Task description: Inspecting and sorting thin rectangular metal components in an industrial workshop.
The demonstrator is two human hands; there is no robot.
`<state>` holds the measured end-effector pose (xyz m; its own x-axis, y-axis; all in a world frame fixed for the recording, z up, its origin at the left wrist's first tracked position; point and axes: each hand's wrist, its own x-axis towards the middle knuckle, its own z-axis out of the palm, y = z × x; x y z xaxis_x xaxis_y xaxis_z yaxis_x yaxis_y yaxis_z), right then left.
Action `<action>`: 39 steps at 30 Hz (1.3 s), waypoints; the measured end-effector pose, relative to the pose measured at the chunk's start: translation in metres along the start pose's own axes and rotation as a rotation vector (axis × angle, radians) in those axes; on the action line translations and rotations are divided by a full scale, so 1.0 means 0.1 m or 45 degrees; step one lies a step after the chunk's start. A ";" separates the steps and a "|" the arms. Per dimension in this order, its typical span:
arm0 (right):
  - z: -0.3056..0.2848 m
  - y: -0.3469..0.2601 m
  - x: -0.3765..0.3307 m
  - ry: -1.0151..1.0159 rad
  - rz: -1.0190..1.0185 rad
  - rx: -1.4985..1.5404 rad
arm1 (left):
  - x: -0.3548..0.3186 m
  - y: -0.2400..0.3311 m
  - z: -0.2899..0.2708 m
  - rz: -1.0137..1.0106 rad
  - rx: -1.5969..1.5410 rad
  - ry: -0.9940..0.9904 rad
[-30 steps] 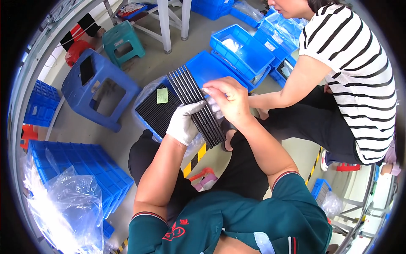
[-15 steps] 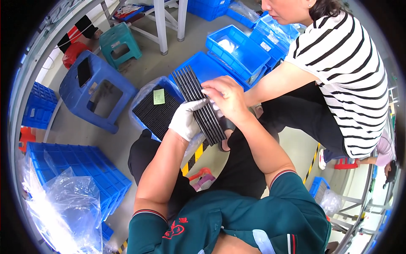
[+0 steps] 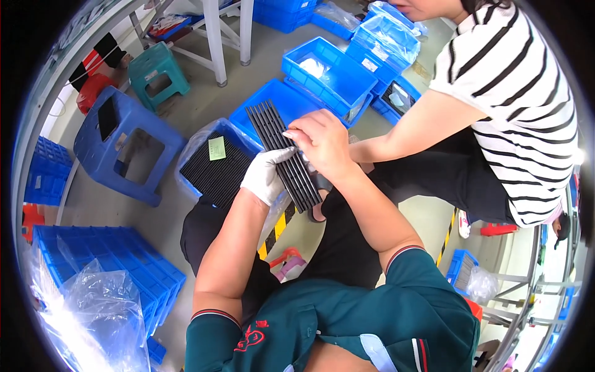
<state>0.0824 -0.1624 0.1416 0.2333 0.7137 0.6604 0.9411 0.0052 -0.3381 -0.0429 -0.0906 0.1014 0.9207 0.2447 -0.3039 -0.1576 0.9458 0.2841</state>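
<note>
A row of long, thin black strips [image 3: 263,121] lies side by side in front of me, slanting from upper left to lower right. My left hand [image 3: 263,177], in a white glove, is closed around their left side, its thumb across the top. My bare right hand [image 3: 322,141] is at their right edge with fingers bent and pressed together on the strips; its fingertips are partly hidden. Just left of the gloved hand, a lined blue crate [image 3: 183,180] is packed with similar black strips [image 3: 207,177], and a pale green paper label [image 3: 217,148] lies on them.
A co-worker in a striped shirt [image 3: 514,118] sits close on the right, one forearm [image 3: 409,139] reaching behind my right hand. Blue bins [image 3: 328,71] stand ahead. At left are a blue stool [image 3: 124,142] with a phone [image 3: 107,119] and stacked blue crates [image 3: 118,263] with plastic film.
The whole view has shifted slightly. The held strips have tilted, showing more of their faces and narrower gaps. Both hands stay on them.
</note>
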 end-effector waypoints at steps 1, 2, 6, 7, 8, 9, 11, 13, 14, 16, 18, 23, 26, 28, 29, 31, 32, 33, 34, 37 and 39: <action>-0.01 0.00 0.00 -0.011 0.018 0.014 | 0.01 -0.01 0.02 0.022 -0.003 0.027; -0.02 0.01 0.00 -0.022 0.036 0.028 | 0.02 -0.02 0.03 0.045 -0.007 0.055; -0.02 0.06 0.01 -0.092 0.117 0.077 | 0.06 -0.04 0.02 0.074 0.039 0.047; -0.01 0.06 0.01 -0.112 0.142 0.107 | 0.06 -0.04 0.01 0.073 0.039 0.046; -0.01 0.07 0.01 -0.132 0.166 0.136 | 0.07 -0.04 0.01 0.078 0.049 0.054; -0.01 0.07 0.01 -0.132 0.166 0.135 | 0.07 -0.04 0.00 0.083 0.058 0.062; -0.01 0.05 0.02 -0.172 0.206 0.188 | 0.05 -0.03 0.03 0.083 0.033 0.072; -0.03 0.04 0.03 -0.161 0.132 0.139 | 0.04 -0.02 0.02 0.083 0.013 0.069; -0.04 0.03 0.03 -0.146 0.058 0.088 | 0.03 -0.02 0.02 0.086 0.018 0.060; -0.05 0.00 0.07 -0.140 -0.019 0.020 | 0.00 0.00 0.02 0.121 0.042 0.069; -0.07 -0.02 0.07 -0.118 -0.109 -0.064 | -0.05 0.00 0.04 0.121 0.048 0.052; -0.05 -0.08 0.07 -0.116 -0.207 0.000 | -0.15 -0.01 0.02 0.146 0.022 -0.002; -0.03 -0.13 0.08 -0.088 -0.301 0.002 | -0.17 -0.02 0.03 0.189 0.107 0.057; -0.01 -0.12 0.15 -0.153 -0.328 -0.044 | -0.15 0.06 -0.01 0.133 0.158 0.027; 0.00 -0.13 0.18 -0.119 -0.330 -0.028 | -0.14 0.07 -0.05 0.141 0.102 0.049; 0.01 -0.15 0.16 -0.102 -0.300 0.030 | -0.16 0.05 -0.05 0.191 0.131 0.039; 0.01 -0.15 0.17 -0.096 -0.272 0.059 | -0.17 0.05 -0.03 0.208 0.108 -0.006; 0.01 -0.15 0.18 -0.088 -0.246 0.088 | -0.17 0.06 -0.02 0.199 0.107 0.001; 0.01 -0.19 0.18 -0.043 -0.205 0.149 | -0.18 0.07 -0.03 0.197 0.106 0.012; 0.05 -0.20 0.16 0.030 0.081 0.418 | -0.23 0.09 -0.01 0.197 0.055 0.020; 0.09 -0.19 0.10 -0.012 0.233 0.534 | -0.27 0.10 0.04 0.184 0.035 -0.003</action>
<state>0.0647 -0.1488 0.1486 0.3825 0.7356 0.5591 0.7036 0.1603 -0.6923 -0.0676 -0.0882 0.1160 0.8901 0.3773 -0.2557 -0.2789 0.8946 0.3492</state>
